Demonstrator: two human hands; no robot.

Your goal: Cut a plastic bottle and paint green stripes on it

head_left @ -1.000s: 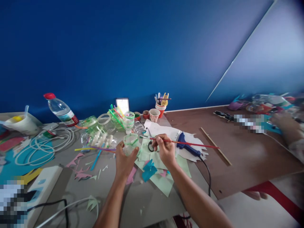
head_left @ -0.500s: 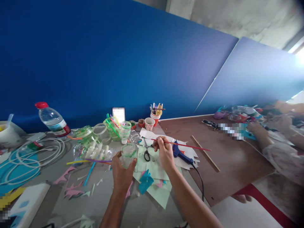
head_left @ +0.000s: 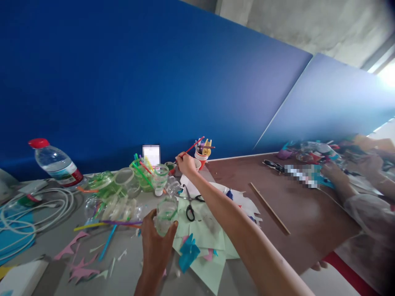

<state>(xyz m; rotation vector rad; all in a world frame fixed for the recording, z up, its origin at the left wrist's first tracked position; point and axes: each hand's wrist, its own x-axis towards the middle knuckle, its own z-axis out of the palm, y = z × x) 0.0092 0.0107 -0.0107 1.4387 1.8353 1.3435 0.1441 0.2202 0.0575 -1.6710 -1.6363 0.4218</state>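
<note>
My left hand (head_left: 159,240) is wrapped round a clear plastic cup-like piece (head_left: 167,213) with green on its edges. My right hand (head_left: 186,163) pinches a thin red paintbrush (head_left: 195,144) at the back of the table, its handle slanting up to the right. The brush tip is hidden at the small paint pots, of which one dark pot (head_left: 169,167) shows left of the hand. Partly behind that hand is a paper cup (head_left: 197,164). Black-handled scissors (head_left: 190,211) lie on pale green paper (head_left: 210,230) between my arms.
Green plastic containers, straws and a water bottle (head_left: 60,164) stand on the left, near a coiled white cable (head_left: 58,205). A red cup (head_left: 202,158) holds sticks. My right forearm partly covers a blue glue gun (head_left: 229,194). A wooden stick (head_left: 270,208) and another person's hands (head_left: 335,172) are on the right.
My right hand has moved forward and left, from over the papers to the paint pots, tilting the paintbrush upright. My left hand still holds the plastic piece. The view has shifted slightly.
</note>
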